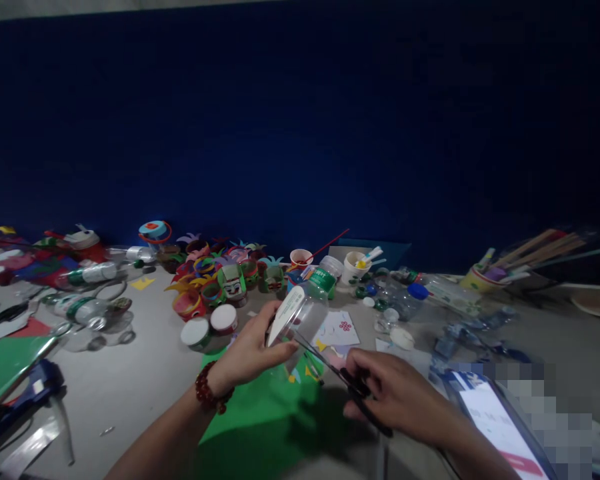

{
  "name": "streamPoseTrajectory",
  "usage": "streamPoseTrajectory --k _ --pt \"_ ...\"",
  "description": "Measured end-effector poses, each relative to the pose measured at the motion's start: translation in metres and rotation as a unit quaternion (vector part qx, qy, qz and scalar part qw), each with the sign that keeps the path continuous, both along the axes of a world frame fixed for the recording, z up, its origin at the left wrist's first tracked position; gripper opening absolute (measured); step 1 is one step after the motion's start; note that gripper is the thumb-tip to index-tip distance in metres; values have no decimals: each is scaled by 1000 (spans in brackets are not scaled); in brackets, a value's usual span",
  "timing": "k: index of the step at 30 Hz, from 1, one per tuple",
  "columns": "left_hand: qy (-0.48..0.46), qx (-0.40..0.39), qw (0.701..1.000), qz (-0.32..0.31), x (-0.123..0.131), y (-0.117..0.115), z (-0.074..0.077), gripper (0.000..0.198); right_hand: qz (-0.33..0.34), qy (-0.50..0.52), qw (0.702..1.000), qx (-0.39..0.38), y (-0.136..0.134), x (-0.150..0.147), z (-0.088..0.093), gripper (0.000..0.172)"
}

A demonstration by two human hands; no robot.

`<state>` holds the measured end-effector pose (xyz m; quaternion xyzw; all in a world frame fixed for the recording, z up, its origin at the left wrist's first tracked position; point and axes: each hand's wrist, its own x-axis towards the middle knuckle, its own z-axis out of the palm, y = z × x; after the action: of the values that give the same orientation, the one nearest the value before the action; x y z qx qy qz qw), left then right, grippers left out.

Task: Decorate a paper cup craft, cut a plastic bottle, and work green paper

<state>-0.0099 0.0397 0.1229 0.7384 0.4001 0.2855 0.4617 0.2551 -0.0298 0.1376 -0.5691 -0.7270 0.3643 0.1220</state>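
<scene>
Gripping a clear plastic bottle (303, 313) in my closed left hand (250, 353), I hold it tilted over the green paper (260, 417) at the near edge of the table (130, 387). My right hand (397, 397) is clenched on the black handles of the scissors (330, 368), whose blades touch the bottle close to my fingers. Just beyond, mid-table, lie two white lids (196, 331) to the left and a printed card (341, 328) to the right. Farther back along the far edge, under the dark blue wall (300, 133), stand coloured paper rings (220, 277), small cups (300, 257) and more bottles.
</scene>
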Motion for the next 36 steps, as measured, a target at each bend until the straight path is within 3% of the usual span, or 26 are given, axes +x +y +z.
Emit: streamPoseTrajectory --k 4,9,14,21,26,30,34,36 --pt "-2 -16 999 -39 -2 -1 5 52 29 76 995 -57 2 0 -9 32" --pt "32 5 999 -17 -4 0 7 52 8 71 997 -39 4 -6 -17 36" --pt "-11 -7 1000 -18 -3 -1 1 51 -6 137 987 -80 5 -7 -30 41" --pt "-70 12 997 23 3 -6 -3 59 -44 262 953 -144 2 -21 -27 52" --pt "-162 58 984 53 8 -6 -19 68 -33 366 913 -179 -2 -30 -39 58" --pt "-180 99 976 78 12 -8 -32 74 -37 431 874 -221 -10 -32 -50 58" --pt "-179 95 976 85 12 -11 -36 77 -29 440 863 -249 -12 -36 -48 69" --pt "-176 92 976 85 10 -12 -33 75 -10 421 877 -229 -9 -38 -43 69"
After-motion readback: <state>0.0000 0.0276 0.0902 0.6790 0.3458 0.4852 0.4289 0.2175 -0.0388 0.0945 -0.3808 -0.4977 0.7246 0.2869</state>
